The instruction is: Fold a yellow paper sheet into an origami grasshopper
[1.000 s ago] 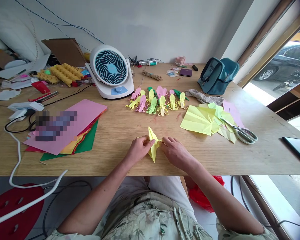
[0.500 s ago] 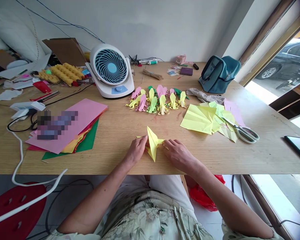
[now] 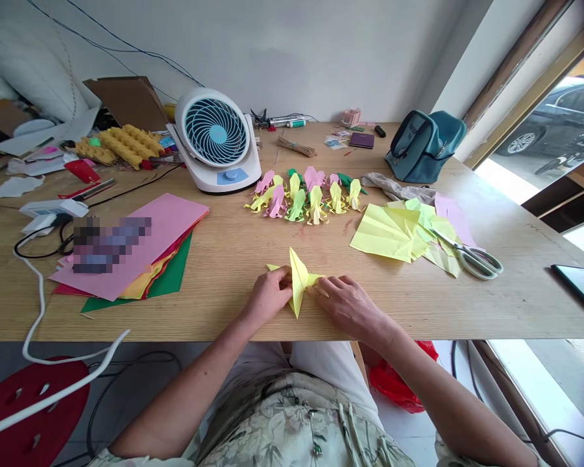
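Observation:
A folded yellow paper [image 3: 298, 279] stands partly opened near the table's front edge, its tall pointed flap upright between my hands. My left hand [image 3: 271, 295] pinches its left side, with a pale tip poking out behind the fingers. On the other side, my right hand [image 3: 345, 301] has its fingers closed on the right-hand part. The fingers hide parts of the folds. Beyond them, several folded paper figures [image 3: 316, 202] in pink, yellow and green stand in rows.
Yellow paper sheets [image 3: 384, 230] and scissors [image 3: 479, 261] lie to the right, with a phone [image 3: 579, 288] at the far right. Coloured paper sheets [image 3: 170, 220] are stacked at left. Behind stand a fan [image 3: 219, 139] and a teal bag [image 3: 421, 149]. A white cable [image 3: 41, 305] hangs over the front edge.
The folded paper has turned slightly and its upright flap looks narrower. My left hand has shifted a little to the right, and my right fingers sit closer to the paper's middle.

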Demonstrator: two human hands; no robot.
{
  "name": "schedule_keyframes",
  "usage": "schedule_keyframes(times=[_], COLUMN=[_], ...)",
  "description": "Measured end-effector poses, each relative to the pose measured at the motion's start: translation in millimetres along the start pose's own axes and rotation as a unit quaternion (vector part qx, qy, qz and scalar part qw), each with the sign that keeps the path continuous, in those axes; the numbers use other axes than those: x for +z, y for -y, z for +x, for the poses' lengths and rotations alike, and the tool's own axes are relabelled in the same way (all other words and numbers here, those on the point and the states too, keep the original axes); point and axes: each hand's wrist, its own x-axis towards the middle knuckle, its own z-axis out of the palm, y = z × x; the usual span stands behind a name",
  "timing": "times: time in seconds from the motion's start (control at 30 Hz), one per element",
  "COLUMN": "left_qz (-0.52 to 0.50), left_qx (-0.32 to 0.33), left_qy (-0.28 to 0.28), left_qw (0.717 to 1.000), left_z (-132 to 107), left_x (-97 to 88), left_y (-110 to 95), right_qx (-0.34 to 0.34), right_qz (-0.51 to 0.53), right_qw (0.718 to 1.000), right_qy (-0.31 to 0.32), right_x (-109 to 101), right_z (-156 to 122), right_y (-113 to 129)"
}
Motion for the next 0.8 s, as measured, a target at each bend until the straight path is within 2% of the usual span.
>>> schedule_keyframes(times=[0.17, 0.37, 0.53, 0.7, 0.8], left_qz=[0.010, 0.106, 0.242, 0.362, 0.402], left_qx=[0.003, 0.096, 0.169, 0.208, 0.217], left_qy=[0.006, 0.011, 0.010, 0.006, 0.028], left_qw=[1.000, 0.990, 0.955, 0.909, 0.889], left_z=[-4.3, -13.6, -19.2, -24.0, -26.7], left_x=[0.5, 5.0, 9.6, 17.5, 21.6], left_y=[-3.4, -5.8, -9.9, -11.8, -12.6], right_qx=[0.000, 0.001, 0.008, 0.029, 0.052], right_qz=[0.012, 0.060, 0.132, 0.207, 0.231], right_qw=[1.000, 0.998, 0.989, 0.966, 0.951], right_qy=[0.001, -0.014, -0.068, -0.152, -0.200], right_x=[1.9, 1.3, -1.0, -8.0, -12.8], right_z=[-2.3, -9.4, -26.3, -46.3, -49.1], right_y=[0.5, 1.5, 2.4, 4.6, 6.6])
